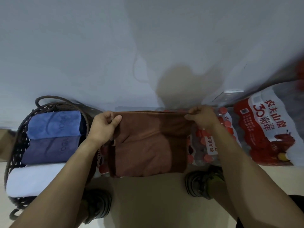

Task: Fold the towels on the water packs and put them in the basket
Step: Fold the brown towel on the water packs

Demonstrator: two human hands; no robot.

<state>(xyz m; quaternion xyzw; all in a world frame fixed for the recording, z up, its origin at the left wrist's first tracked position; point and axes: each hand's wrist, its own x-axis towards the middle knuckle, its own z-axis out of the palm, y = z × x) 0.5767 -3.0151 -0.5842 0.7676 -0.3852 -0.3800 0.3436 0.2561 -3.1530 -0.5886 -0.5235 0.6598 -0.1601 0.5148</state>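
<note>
The left hand (pixel 105 124) pinches the far left corner of a brown towel (pixel 148 145). The right hand (pixel 202 117) pinches the far right corner. The towel is pulled flat between them and hangs over the water packs (pixel 207 142), which have red caps. To the left sits a dark woven basket (pixel 19 129). In it lie a blue towel (pixel 54 124), a purple towel (pixel 49 150) and a white towel (pixel 34 178), side by side. Two shoes (pixel 199 183) stand on the floor (pixel 148 203).
</note>
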